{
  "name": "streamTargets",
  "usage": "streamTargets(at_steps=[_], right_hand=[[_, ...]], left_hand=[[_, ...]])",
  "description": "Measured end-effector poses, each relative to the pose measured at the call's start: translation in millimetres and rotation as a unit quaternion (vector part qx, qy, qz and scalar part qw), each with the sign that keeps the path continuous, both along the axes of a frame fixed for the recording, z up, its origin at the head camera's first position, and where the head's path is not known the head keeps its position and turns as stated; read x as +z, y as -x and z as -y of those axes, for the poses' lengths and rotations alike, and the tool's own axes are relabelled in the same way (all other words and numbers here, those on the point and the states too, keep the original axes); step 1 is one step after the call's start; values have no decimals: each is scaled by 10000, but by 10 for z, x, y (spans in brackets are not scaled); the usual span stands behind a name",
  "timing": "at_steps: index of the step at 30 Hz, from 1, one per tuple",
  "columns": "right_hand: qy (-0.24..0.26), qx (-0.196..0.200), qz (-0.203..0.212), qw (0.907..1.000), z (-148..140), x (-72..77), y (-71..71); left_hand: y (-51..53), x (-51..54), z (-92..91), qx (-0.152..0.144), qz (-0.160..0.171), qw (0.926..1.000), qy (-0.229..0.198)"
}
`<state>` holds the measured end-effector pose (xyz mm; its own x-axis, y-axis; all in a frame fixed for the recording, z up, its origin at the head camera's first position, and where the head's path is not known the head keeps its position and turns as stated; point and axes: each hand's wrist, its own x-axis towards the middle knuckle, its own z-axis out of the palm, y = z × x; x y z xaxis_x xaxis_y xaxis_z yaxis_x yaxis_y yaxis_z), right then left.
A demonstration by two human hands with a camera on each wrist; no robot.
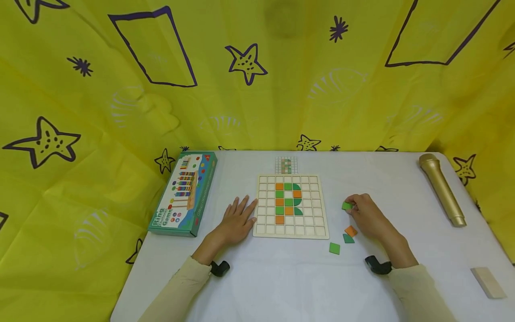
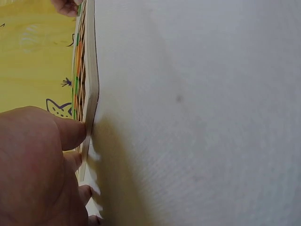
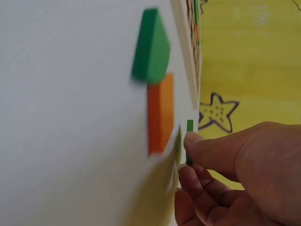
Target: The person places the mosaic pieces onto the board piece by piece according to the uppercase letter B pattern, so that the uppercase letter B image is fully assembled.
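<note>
My left hand (image 1: 235, 223) lies with straight fingers at the left edge of a wooden grid board (image 1: 289, 233); in the left wrist view its thumb (image 2: 73, 133) touches the board's side. Orange, light green and dark green tiles fill some of the board's squares. To the right of the board, my right hand (image 1: 368, 216) pinches a green tile (image 3: 189, 127) between thumb and fingers. Near that hand on the table lie an orange tile (image 1: 351, 230), a dark green rounded tile (image 1: 348, 239) and a light green square tile (image 1: 334, 248).
A small printed pattern card (image 1: 286, 165) lies just behind the board. At the left stands a green game box (image 1: 183, 194). A gold microphone (image 1: 442, 190) and a pale wooden block (image 1: 488, 282) lie on the right. Yellow patterned cloth (image 1: 281, 107) hangs behind the white table.
</note>
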<state>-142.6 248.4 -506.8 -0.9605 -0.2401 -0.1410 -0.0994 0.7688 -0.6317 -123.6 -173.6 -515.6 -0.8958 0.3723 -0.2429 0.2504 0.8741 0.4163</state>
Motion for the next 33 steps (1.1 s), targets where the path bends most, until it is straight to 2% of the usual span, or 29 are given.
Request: streamTargets(at_steps=[6, 11, 17, 23, 33], right_hand=[[174, 205, 2, 9996, 362, 83, 36], [147, 675, -281, 9972, 678, 83, -37], [26, 1289, -824, 9882, 970, 35, -143], [-71, 1371, -937, 9861, 1074, 36, -197], [53, 1547, -1167, 9810, 1099, 51, -259]], left_hand=[[0, -1, 1, 9, 6, 10000, 4], [-6, 9, -3, 7, 7, 10000, 43], [-6, 15, -1, 14, 24, 10000, 55], [-3, 18, 0, 19, 48, 10000, 22], [-5, 21, -10, 15, 23, 10000, 28]])
